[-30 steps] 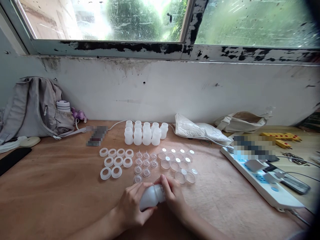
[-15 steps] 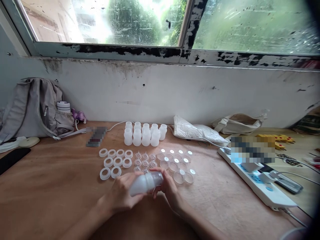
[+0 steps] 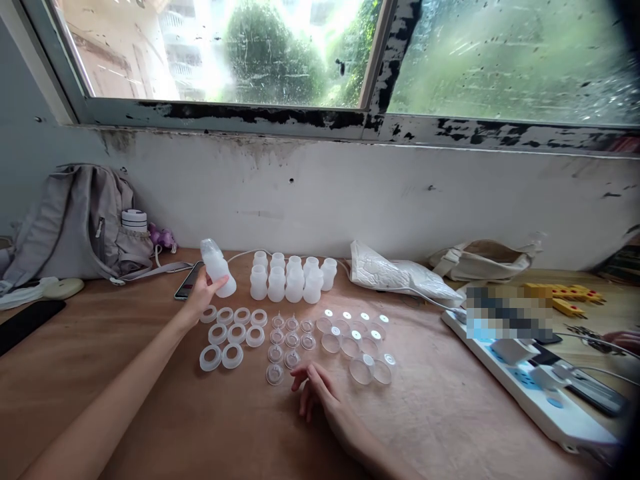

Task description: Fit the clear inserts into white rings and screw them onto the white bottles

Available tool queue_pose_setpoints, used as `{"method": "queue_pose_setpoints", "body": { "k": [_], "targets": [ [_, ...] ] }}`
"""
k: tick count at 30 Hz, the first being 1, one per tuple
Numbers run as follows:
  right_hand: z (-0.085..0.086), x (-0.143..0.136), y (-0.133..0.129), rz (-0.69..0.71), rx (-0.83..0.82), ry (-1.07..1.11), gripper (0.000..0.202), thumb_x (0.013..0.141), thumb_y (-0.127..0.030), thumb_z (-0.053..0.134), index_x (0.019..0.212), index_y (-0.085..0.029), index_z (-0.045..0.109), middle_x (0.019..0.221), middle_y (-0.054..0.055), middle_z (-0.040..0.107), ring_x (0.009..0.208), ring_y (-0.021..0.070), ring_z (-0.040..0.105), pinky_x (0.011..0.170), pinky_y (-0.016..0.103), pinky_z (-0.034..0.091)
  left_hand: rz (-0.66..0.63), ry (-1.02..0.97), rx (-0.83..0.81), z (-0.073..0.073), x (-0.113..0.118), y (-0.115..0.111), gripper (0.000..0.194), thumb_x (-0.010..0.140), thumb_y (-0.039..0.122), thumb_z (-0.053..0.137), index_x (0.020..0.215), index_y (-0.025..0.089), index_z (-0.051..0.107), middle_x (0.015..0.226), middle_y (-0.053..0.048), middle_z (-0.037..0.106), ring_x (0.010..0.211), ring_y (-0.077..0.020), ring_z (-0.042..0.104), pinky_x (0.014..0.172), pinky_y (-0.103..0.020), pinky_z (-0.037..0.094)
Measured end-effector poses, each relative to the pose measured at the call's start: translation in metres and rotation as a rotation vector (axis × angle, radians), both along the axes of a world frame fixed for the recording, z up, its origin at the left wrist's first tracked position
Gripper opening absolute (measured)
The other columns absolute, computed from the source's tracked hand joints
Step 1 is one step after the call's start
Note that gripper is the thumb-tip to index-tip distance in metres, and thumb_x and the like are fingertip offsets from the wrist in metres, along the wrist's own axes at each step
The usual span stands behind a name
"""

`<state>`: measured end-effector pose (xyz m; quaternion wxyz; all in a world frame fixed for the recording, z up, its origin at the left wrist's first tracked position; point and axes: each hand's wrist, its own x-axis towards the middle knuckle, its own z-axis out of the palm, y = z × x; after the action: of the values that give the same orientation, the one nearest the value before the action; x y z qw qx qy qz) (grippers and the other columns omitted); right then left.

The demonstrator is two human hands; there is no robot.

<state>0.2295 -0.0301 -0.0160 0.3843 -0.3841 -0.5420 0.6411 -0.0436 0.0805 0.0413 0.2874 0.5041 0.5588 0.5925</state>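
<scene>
My left hand (image 3: 203, 297) is closed around an assembled baby bottle (image 3: 217, 269), frosted white with a clear cap. The bottle leans to the left at the back left, beside a group of open bottle bodies (image 3: 285, 287). Under and in front of that hand lie rows of white screw rings (image 3: 233, 355). My right hand (image 3: 320, 393) rests over the table's front middle, fingers loosely bent and apart, holding nothing. Just beyond it are several clear bottle nipples (image 3: 275, 373). To its right lie clear round caps (image 3: 361, 371), some overlapping.
A phone (image 3: 186, 283) lies behind my left hand, near a grey backpack (image 3: 95, 220). At the back are a white plastic package (image 3: 395, 267) and a beige bag (image 3: 480, 260). A power strip (image 3: 540, 400) crosses the right side. Another person's hand (image 3: 623, 341) shows at the right edge.
My left hand has carried the bottle from the front middle to the back left. My right hand has come off the bottle and stayed near the front.
</scene>
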Motion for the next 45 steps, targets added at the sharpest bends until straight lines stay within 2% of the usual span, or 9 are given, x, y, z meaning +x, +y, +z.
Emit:
{"method": "queue_pose_setpoints", "body": {
  "k": [3, 7, 13, 23, 32, 35, 37, 41, 45],
  "targets": [
    [0.000, 0.000, 0.001, -0.008, -0.012, -0.015, 0.044, 0.079, -0.056, 0.037, 0.087, -0.015, 0.053, 0.075, 0.002, 0.053, 0.046, 0.0072, 0.050, 0.039, 0.019, 0.039, -0.081, 0.087, -0.047, -0.010, -0.004, 0.019, 0.048, 0.063, 0.039, 0.061, 0.102, 0.015, 0.046, 0.104, -0.009, 0.058, 0.094, -0.0217, 0.056, 0.081, -0.033, 0.043],
    [-0.002, 0.000, 0.001, -0.003, 0.008, -0.041, 0.044, 0.079, -0.056, 0.037, 0.086, -0.015, 0.053, 0.073, 0.001, 0.052, 0.045, 0.0066, 0.049, 0.039, 0.018, 0.039, -0.046, 0.270, -0.119, -0.027, -0.003, 0.035, 0.049, 0.056, 0.037, 0.066, 0.096, 0.016, 0.048, 0.099, -0.010, 0.060, 0.090, -0.0252, 0.057, 0.080, -0.038, 0.043],
    [-0.003, -0.001, 0.000, 0.003, 0.045, -0.084, 0.042, 0.082, -0.053, 0.036, 0.084, -0.015, 0.054, 0.072, 0.001, 0.052, 0.045, 0.0061, 0.048, 0.039, 0.017, 0.037, -0.043, 0.332, -0.115, -0.042, 0.004, 0.044, 0.048, 0.053, 0.034, 0.067, 0.093, 0.017, 0.046, 0.095, -0.007, 0.059, 0.090, -0.0268, 0.057, 0.082, -0.039, 0.041],
    [-0.002, 0.000, -0.001, 0.007, 0.095, -0.133, 0.037, 0.085, -0.047, 0.035, 0.083, -0.015, 0.054, 0.068, 0.000, 0.052, 0.044, 0.0056, 0.047, 0.039, 0.017, 0.036, -0.114, 0.391, -0.100, -0.044, 0.005, 0.049, 0.048, 0.057, 0.035, 0.064, 0.096, 0.014, 0.048, 0.105, -0.010, 0.057, 0.097, -0.0260, 0.055, 0.085, -0.036, 0.040],
    [-0.002, 0.001, -0.001, 0.016, 0.101, -0.192, 0.037, 0.085, -0.047, 0.034, 0.082, -0.016, 0.052, 0.060, -0.002, 0.048, 0.043, 0.0067, 0.046, 0.040, 0.018, 0.035, -0.141, 0.531, -0.193, -0.039, 0.004, 0.047, 0.062, 0.058, 0.046, 0.063, 0.109, 0.016, 0.044, 0.115, -0.013, 0.053, 0.104, -0.0298, 0.050, 0.087, -0.040, 0.039],
    [0.000, 0.004, 0.000, -0.034, 0.222, -0.287, 0.035, 0.087, -0.043, 0.032, 0.077, -0.016, 0.053, 0.058, -0.003, 0.047, 0.045, 0.0071, 0.044, 0.044, 0.019, 0.034, 0.025, 0.776, -0.311, -0.030, 0.002, 0.037, 0.072, 0.058, 0.051, 0.061, 0.117, 0.016, 0.038, 0.123, -0.016, 0.045, 0.112, -0.0372, 0.040, 0.087, -0.047, 0.034],
    [0.002, 0.005, 0.001, -0.085, 0.345, -0.376, 0.034, 0.087, -0.038, 0.034, 0.071, -0.016, 0.053, 0.057, -0.002, 0.047, 0.049, 0.0083, 0.044, 0.048, 0.020, 0.035, 0.102, 0.896, -0.344, -0.021, 0.002, 0.022, 0.068, 0.065, 0.053, 0.053, 0.120, 0.016, 0.035, 0.125, -0.016, 0.044, 0.112, -0.0384, 0.038, 0.084, -0.049, 0.033],
    [0.000, 0.005, 0.001, -0.100, 0.555, -0.504, 0.021, 0.085, -0.028, 0.041, 0.072, -0.017, 0.053, 0.063, 0.000, 0.053, 0.057, 0.0109, 0.048, 0.054, 0.021, 0.038, 0.008, 1.098, -0.218, -0.009, 0.010, -0.028, 0.032, 0.077, 0.045, 0.041, 0.098, 0.023, 0.051, 0.103, -0.006, 0.059, 0.097, -0.0270, 0.049, 0.081, -0.041, 0.033],
    [-0.010, 0.001, 0.001, -0.051, 0.691, -0.604, 0.017, 0.082, -0.019, 0.041, 0.094, -0.017, 0.054, 0.078, 0.004, 0.058, 0.065, 0.0133, 0.054, 0.061, 0.024, 0.043, -0.109, 1.168, -0.111, -0.019, 0.025, -0.074, 0.027, 0.079, 0.045, 0.041, 0.085, 0.023, 0.055, 0.092, -0.004, 0.062, 0.090, -0.0220, 0.051, 0.075, -0.034, 0.033]
  ]
}}
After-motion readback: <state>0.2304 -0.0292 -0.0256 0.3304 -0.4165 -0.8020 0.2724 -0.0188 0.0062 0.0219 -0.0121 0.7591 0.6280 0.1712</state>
